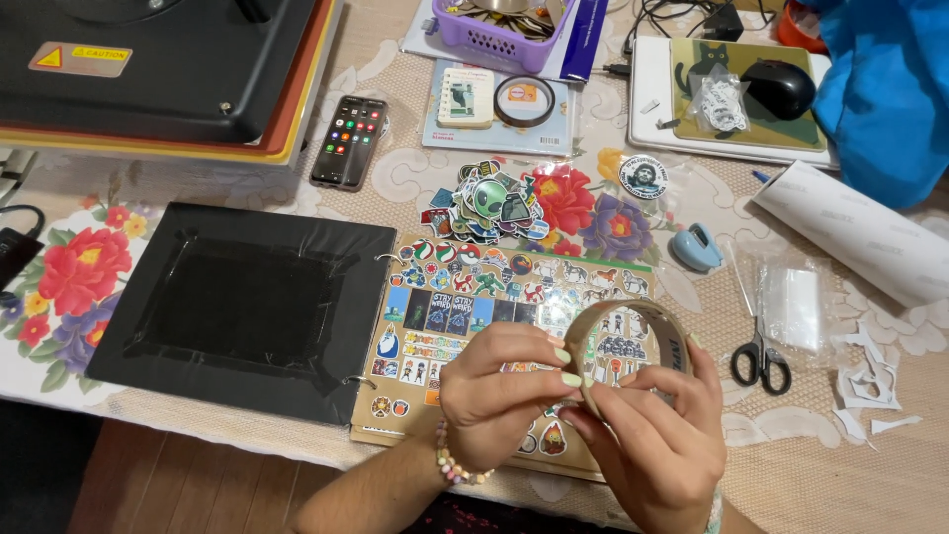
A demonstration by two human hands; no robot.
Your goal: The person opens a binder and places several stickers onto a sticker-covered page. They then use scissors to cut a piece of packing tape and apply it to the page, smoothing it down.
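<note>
Both hands meet at lower centre of the frame. Left hand [499,391], with a bead bracelet [457,465] at the wrist, pinches the near edge of a brown tape roll [633,341] with curled fingers; right hand [657,435] cups the roll from below, fingers closed on its rim. Roll is held upright above an open sticker album [494,297]. Left of the album lies a black mat [247,302]; at upper left, a phone [348,140]. Loose stickers [489,203] sit above the album. Scissors [759,358] lie right of the hands on the surface [840,475].
</note>
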